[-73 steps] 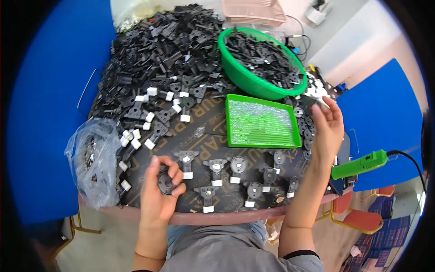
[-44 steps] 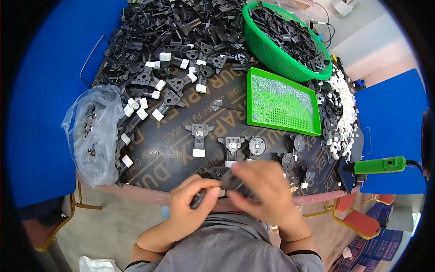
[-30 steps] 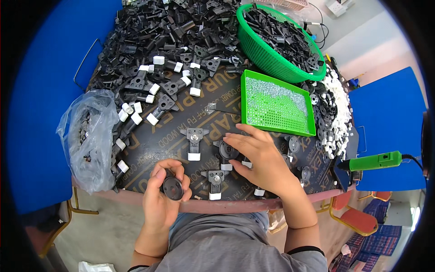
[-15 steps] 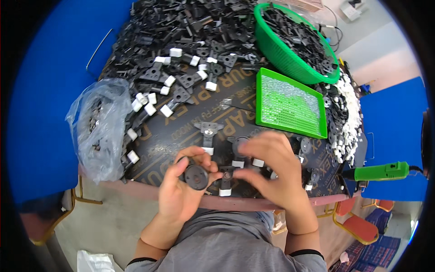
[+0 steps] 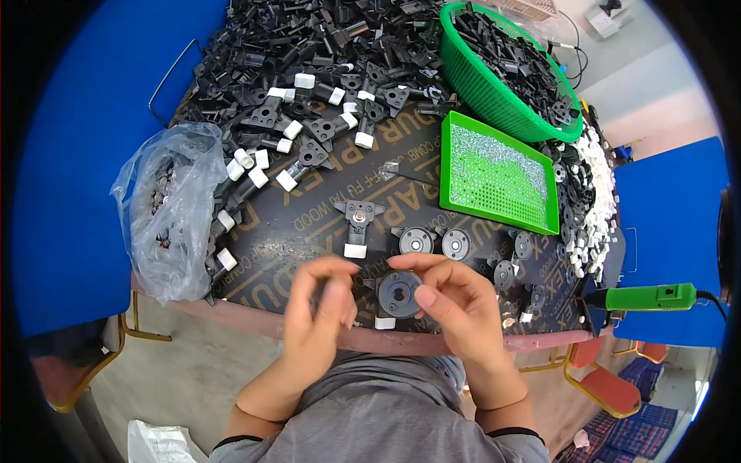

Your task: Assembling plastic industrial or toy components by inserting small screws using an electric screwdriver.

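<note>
My right hand [image 5: 455,305] grips a round black plastic disc [image 5: 400,294] between thumb and fingers, above a black bracket with a white end [image 5: 384,322] near the table's front edge. To its left, my left hand [image 5: 318,309] is curled and smeared by motion. Something dark shows between its fingers, too hidden to name. Just beyond my hands lies a black winged bracket [image 5: 357,218] with a white end and a metal piece in its middle. Two brackets topped with discs [image 5: 417,242] rest beyond my right hand, and several more [image 5: 505,275] lie to the right.
Black parts [image 5: 309,46] are heaped at the back. A green basket [image 5: 502,92] of black parts stands behind a green tray [image 5: 498,220] of small metal pieces. A clear plastic bag [image 5: 174,224] sits left. White caps [image 5: 590,208] and a green power tool [image 5: 648,297] are at right.
The right hand has come back toward me and now holds a disc over the near bracket. The disc seen in the left hand no longer shows there. My view has shifted slightly.
</note>
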Tool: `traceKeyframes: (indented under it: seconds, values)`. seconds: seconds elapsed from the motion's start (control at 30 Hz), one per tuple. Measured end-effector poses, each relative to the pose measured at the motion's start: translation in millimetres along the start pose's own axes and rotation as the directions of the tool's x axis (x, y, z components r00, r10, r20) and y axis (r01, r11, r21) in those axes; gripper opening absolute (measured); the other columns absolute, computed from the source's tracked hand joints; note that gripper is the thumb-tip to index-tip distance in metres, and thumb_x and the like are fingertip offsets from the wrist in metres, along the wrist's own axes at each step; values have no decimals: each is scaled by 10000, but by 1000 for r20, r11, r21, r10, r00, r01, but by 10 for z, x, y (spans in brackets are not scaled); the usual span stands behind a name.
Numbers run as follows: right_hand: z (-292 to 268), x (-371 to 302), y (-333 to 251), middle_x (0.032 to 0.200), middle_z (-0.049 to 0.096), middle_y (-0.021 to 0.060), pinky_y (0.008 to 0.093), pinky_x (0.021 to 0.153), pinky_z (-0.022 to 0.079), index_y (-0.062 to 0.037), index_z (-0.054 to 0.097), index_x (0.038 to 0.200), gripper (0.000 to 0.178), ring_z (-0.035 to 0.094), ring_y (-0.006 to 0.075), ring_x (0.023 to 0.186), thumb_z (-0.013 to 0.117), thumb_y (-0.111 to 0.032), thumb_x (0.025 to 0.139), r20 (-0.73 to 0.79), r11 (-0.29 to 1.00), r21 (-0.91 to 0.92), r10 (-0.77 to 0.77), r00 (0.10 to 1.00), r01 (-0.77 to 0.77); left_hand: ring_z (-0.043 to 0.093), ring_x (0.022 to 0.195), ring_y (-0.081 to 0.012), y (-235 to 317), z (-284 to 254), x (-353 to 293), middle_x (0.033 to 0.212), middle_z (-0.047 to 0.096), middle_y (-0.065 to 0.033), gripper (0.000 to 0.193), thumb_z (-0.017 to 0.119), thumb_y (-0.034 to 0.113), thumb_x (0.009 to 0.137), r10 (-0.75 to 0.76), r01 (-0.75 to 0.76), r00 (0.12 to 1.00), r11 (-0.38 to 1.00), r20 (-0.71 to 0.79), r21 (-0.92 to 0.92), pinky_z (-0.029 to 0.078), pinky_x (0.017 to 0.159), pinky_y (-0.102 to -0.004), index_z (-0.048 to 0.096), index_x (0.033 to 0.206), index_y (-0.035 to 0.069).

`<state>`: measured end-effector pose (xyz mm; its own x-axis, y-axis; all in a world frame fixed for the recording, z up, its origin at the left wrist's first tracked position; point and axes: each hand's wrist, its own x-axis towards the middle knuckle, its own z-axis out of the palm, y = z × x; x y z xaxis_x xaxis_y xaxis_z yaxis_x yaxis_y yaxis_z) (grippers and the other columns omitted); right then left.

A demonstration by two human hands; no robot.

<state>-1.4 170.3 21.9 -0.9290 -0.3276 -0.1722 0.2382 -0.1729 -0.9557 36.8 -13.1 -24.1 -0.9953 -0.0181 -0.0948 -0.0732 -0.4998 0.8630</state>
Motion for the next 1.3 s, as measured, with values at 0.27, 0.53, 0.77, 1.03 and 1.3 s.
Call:
traceKeyframes:
  seconds: [0.27,0.53,0.77,1.03,1.3]
  values:
    - [165,-215,119,1195,595,201,253,789,506,-14,582,959,172,594,175,975,700,-109,878,-59,999,-8,-45,997,44,516,567,-176,-21,29,-95,808,601,-105,196,740,21,814,510,-565,809,541,291,623,398,484,-306,598,948,7]
    - [90,-423,291,1179,599,172,352,798,510,8,620,1184,597,620,293,1000,843,-70,636,390,282,-762,-519,760,583,532,606,-177,-204,147,-290,788,580,-102,119,700,-10,820,430,-494,869,734,243,466,409,506,-284,583,822,10]
    - [76,-319,144,1095,628,140,350,783,489,-6,648,1171,575,611,273,949,813,-12,620,371,382,-759,-410,833,527,535,604,-212,-236,100,-253,776,557,-105,138,728,21,806,420,-485,869,622,261,615,416,494,-306,591,818,17]
    - [5,-195,80,1160,616,111,390,865,469,-35,605,1209,622,587,324,1018,799,19,620,287,413,-806,-354,890,425,513,624,-185,-123,49,-188,809,549,-108,154,683,31,849,344,-422,904,606,256,675,428,571,-299,566,947,21]
    - [-29,-3,77,1152,590,85,402,892,443,-76,647,1163,586,513,314,1057,819,-33,605,267,317,-889,-230,936,331,366,621,-54,15,-220,-157,846,545,-88,256,346,290,1026,146,-132,988,962,-42,239,295,543,-223,427,1112,63]
